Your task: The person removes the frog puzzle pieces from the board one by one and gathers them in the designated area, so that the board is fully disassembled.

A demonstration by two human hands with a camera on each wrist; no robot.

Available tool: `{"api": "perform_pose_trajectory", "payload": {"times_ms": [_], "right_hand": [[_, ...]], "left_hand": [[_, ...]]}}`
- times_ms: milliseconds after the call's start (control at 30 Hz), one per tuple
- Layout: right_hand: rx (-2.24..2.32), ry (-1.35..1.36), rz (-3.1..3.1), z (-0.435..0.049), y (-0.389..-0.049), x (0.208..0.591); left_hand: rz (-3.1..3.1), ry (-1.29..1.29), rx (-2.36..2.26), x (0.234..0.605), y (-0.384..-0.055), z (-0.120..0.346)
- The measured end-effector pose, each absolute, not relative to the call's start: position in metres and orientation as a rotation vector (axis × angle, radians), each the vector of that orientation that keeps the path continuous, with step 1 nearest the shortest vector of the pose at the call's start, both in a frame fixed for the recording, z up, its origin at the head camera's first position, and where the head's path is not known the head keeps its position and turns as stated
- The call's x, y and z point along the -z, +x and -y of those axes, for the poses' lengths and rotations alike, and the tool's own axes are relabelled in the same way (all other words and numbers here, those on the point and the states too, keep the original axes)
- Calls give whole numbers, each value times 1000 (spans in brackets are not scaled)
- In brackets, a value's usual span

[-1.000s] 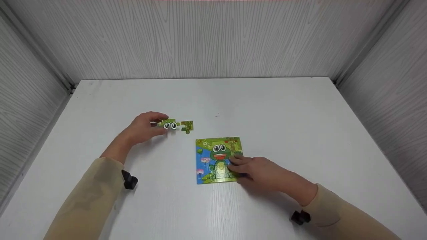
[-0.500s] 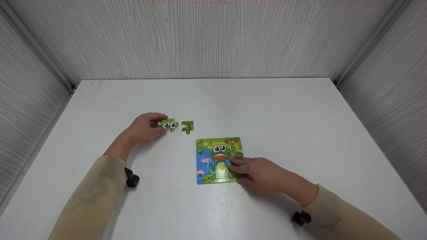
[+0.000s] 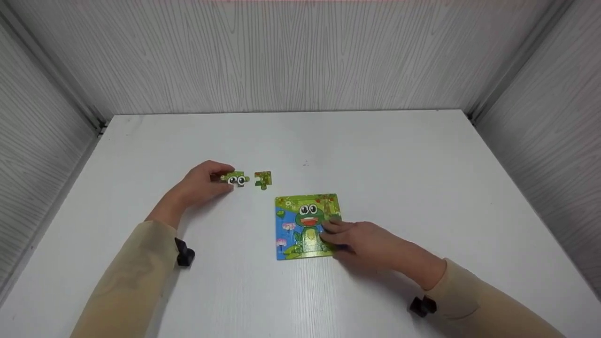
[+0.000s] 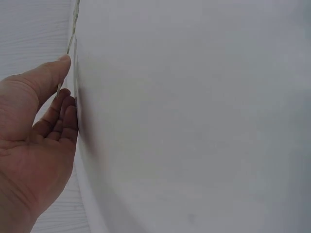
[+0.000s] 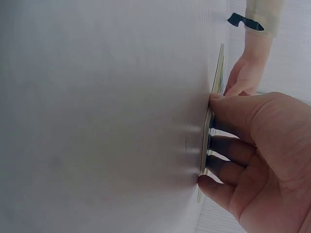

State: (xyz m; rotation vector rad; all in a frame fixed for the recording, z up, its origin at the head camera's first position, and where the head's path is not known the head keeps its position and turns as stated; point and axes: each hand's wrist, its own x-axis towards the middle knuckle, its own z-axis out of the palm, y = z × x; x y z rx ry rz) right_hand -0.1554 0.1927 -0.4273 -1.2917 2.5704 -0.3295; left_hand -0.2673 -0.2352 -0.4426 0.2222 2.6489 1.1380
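My left hand (image 3: 205,182) pinches a jigsaw piece (image 3: 235,179) printed with two cartoon eyes, thumb on the near side and a finger on the far side. Just to its right lies a loose green jigsaw piece (image 3: 263,179) with a knob pointing toward me. A square frog puzzle board (image 3: 291,244) lies nearer the middle of the table. My right hand (image 3: 368,241) rests on its right side, covering part of the picture. In the right wrist view, the thumb (image 5: 233,107) touches the edge of the board while other fingertips lie over its face.
The white table (image 3: 399,155) ends at a grey wood-grain back panel (image 3: 300,56), with similar panels at both sides. A black clip-like device (image 3: 184,253) sits at the left sleeve, another black device (image 3: 423,306) at the right sleeve.
My left hand has shifted the eyes piece slightly left and toward me, widening the gap to the loose piece. My right hand and the board have stayed put.
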Motion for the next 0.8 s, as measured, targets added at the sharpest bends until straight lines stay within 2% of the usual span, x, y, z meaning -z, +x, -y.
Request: {"api": "perform_pose_trajectory", "payload": {"times_ms": [800], "right_hand": [[347, -1348, -2589, -194, -158, 433]], "left_hand": [[-2677, 258, -1029, 443, -268, 235]]}}
